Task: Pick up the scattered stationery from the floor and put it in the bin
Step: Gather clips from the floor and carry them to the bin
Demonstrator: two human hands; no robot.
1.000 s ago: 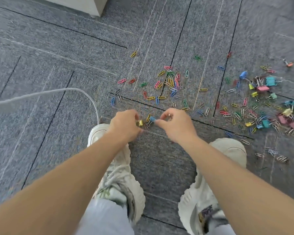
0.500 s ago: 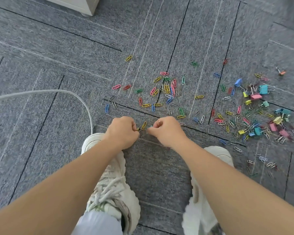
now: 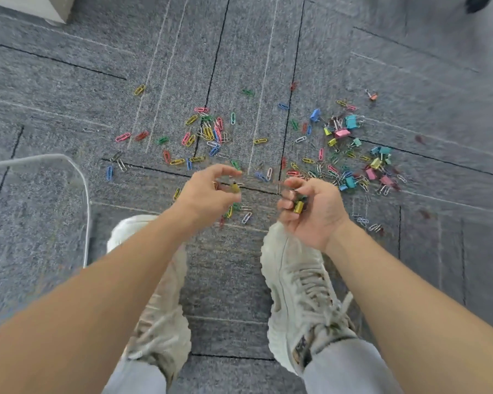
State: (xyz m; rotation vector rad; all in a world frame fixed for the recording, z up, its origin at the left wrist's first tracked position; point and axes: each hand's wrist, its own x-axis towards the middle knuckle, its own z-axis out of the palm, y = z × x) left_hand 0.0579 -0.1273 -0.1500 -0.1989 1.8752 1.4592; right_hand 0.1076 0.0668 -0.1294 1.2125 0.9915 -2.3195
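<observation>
Right now my left hand (image 3: 204, 194) has its fingers (image 3: 225, 172) curled around a small yellow clip (image 3: 234, 188), and my right hand (image 3: 313, 207) cups a yellow binder clip (image 3: 299, 206) with a few others. Beyond them, paper clips (image 3: 211, 132) and binder clips (image 3: 350, 129) lie scattered across the grey carpet floor (image 3: 69, 109).

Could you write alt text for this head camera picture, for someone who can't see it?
Looking down, a person's left hand and right hand each hold small clips above grey carpet strewn with colourful paper clips and binder clips, beyond two pale sneakers.
</observation>
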